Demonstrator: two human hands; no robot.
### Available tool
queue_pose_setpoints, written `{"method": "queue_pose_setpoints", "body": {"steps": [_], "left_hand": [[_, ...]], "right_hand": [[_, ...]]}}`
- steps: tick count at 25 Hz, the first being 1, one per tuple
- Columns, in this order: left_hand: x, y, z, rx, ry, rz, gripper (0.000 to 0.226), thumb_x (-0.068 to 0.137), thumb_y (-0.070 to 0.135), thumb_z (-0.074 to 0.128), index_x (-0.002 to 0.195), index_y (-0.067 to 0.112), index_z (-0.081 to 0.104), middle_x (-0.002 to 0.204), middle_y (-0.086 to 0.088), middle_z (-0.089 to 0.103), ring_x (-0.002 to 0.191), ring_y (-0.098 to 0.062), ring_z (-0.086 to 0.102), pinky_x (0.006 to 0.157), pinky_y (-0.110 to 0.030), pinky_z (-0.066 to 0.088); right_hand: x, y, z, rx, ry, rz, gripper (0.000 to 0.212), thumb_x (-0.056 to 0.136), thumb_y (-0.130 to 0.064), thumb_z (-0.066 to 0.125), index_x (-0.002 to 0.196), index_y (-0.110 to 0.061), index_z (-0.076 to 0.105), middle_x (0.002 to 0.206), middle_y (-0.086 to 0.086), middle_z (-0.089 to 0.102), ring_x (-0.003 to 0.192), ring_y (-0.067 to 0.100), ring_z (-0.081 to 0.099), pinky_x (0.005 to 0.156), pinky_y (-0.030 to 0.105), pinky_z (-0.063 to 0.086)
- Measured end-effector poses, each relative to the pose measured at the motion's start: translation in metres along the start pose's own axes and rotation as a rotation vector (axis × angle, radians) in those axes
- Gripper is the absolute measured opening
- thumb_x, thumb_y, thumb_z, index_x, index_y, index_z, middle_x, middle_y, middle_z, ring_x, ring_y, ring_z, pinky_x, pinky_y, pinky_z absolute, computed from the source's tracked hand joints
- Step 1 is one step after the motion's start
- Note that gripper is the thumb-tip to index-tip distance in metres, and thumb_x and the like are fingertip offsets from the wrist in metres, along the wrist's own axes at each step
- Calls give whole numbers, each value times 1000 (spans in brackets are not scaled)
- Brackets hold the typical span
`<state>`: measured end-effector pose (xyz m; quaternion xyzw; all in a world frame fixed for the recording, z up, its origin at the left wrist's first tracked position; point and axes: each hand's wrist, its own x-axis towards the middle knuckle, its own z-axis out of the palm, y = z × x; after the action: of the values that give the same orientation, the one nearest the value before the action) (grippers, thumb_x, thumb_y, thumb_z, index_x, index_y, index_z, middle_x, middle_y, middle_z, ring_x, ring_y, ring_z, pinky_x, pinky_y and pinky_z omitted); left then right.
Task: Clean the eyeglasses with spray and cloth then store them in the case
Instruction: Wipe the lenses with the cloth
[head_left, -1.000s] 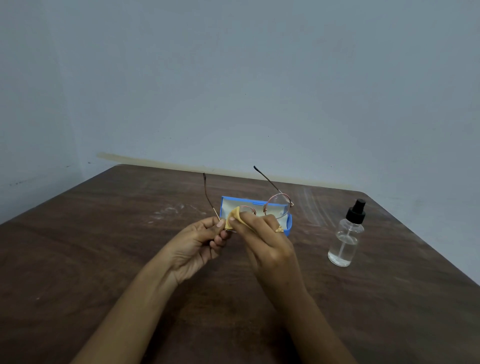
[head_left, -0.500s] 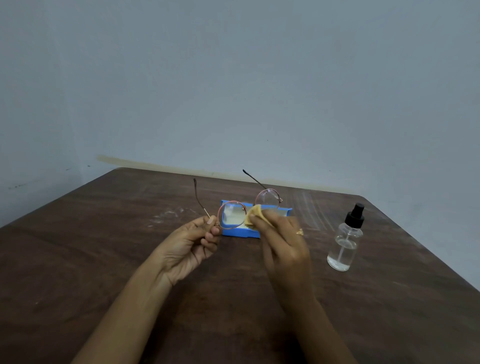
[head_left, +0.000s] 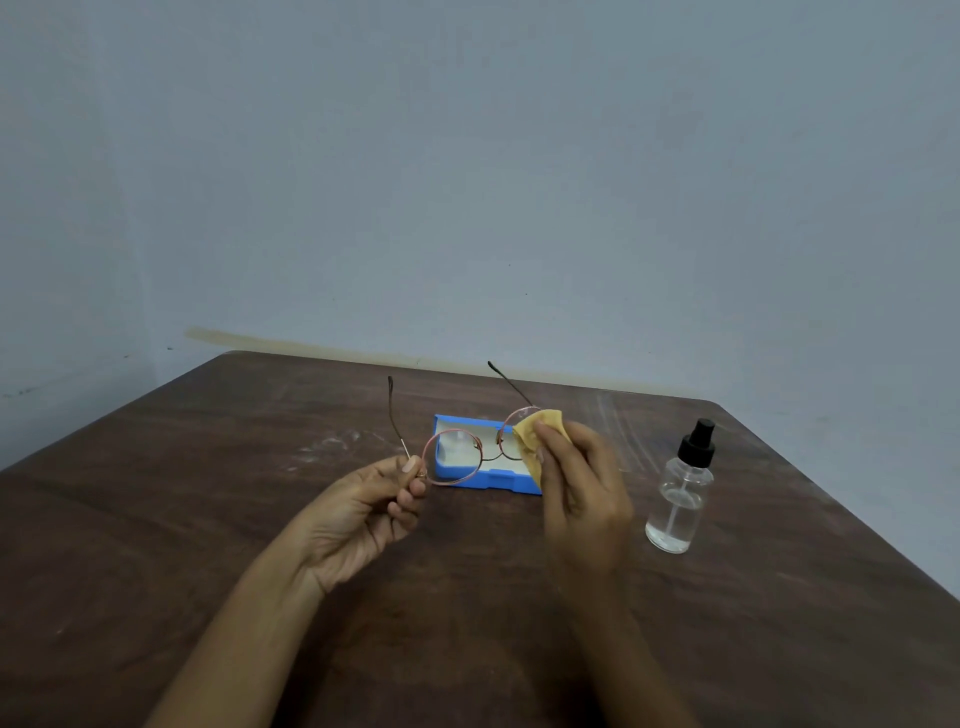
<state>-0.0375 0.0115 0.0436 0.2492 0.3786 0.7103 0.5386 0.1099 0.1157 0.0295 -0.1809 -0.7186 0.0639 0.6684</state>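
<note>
Head view: the wiping step, I judge. Left hand pinches the glasses at the hinge; right hand pinches the cloth on the 3 o'clock lens, above the open case. Next: fold temples, store them.

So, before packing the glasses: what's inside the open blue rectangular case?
Only pale lining shows inside the blue rectangular case. The yellow cloth and right hand cover its right end, so that part is unknown.
</note>
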Motion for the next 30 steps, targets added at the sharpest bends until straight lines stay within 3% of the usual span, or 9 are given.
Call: {"method": "queue_pose_setpoints", "body": {"steps": [7, 11, 14, 17, 21, 25, 30], "left_hand": [[3, -2, -5, 40, -14, -9, 7, 70, 2, 48, 76, 4, 49, 50, -2, 53, 36, -1, 44, 34, -8, 38], [4, -3, -6, 39, -23, -15, 10, 68, 0, 47, 77, 4, 50, 50, -2, 54, 36, -2, 44, 34, -8, 38], [4, -2, -6, 22, -30, -13, 13, 65, -4, 49, 76, 4, 49, 49, -2, 54, 35, -2, 44, 35, -7, 38], [4, -2, -4, -15, -30, -4, 25, 53, -5, 57, 75, 4, 49, 48, -3, 53, 34, -3, 44, 34, -7, 37], [4, -1, -6, -46, -19, -6, 24, 55, -6, 55, 77, 3, 50, 48, -3, 53, 34, -4, 44, 34, -7, 37], [5, -3, -9, -17, -18, -24, 14, 66, -5, 45, 77, 4, 50, 49, -2, 53, 35, -3, 44, 34, -8, 38], [7, -6, -11, 56, -9, -39, 7, 71, 0, 47, 73, 5, 50, 51, -2, 53, 36, -3, 44, 34, -9, 38]], "right_hand": [[-1, 4, -3, -117, -90, -175, 32, 74, 13, 64, 105, 4, 65, 103, 18, 67, 101, 17, 54, 84, 32, 50], [1, 1, -5, -128, -116, -247, 23, 82, 5, 56, 104, 3, 66, 103, 16, 68, 97, 15, 52, 88, 22, 45], [1, -1, -6, -116, -174, -254, 23, 85, 0, 53, 102, 3, 68, 100, 14, 70, 92, 14, 53, 86, 18, 41], [-1, -1, -6, -135, -200, -270, 21, 83, -2, 58, 100, 3, 69, 97, 13, 71, 90, 16, 60, 82, 21, 46], [-3, 3, -6, -148, -177, -212, 24, 75, 7, 61, 97, 3, 70, 97, 14, 71, 95, 13, 51, 84, 24, 46], [-3, 10, -7, -135, -115, -108, 25, 76, 9, 58, 97, 0, 70, 97, 11, 69, 93, 11, 51, 86, 14, 40], [-4, 14, -5, -149, -46, -38, 23, 78, 4, 59, 98, 0, 69, 97, 15, 69, 90, 18, 61, 81, 24, 47]]}}
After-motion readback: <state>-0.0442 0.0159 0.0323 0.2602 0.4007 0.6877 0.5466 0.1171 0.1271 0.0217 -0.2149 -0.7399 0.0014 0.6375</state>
